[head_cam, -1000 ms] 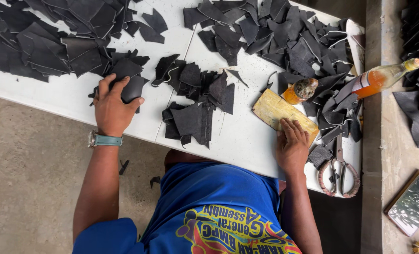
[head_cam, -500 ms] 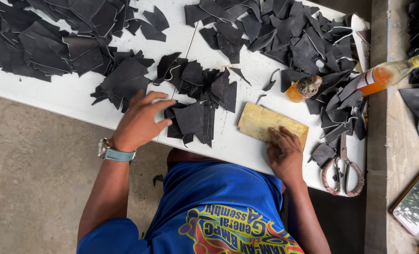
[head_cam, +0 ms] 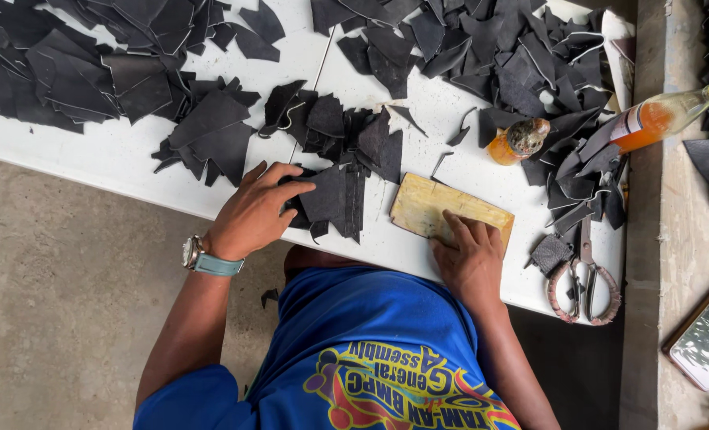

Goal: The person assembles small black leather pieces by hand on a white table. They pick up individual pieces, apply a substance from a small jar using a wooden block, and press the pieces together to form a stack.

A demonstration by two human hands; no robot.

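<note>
My left hand, with a watch on a pale blue strap at the wrist, lies on a small stack of black leather pieces near the front edge of the white table. Its fingers curl over the stack's left side. My right hand presses flat on a tan wooden board just right of that stack. More black cut pieces lie close behind my left hand.
Heaps of black leather offcuts cover the back of the table. A small amber jar and an orange bottle lie at the right. Scissors rest near the front right corner. A phone lies on the concrete ledge.
My left hand has come from the pile at the left over to the small stack by the front edge. My right hand has slid the wooden board nearer and to the left.
</note>
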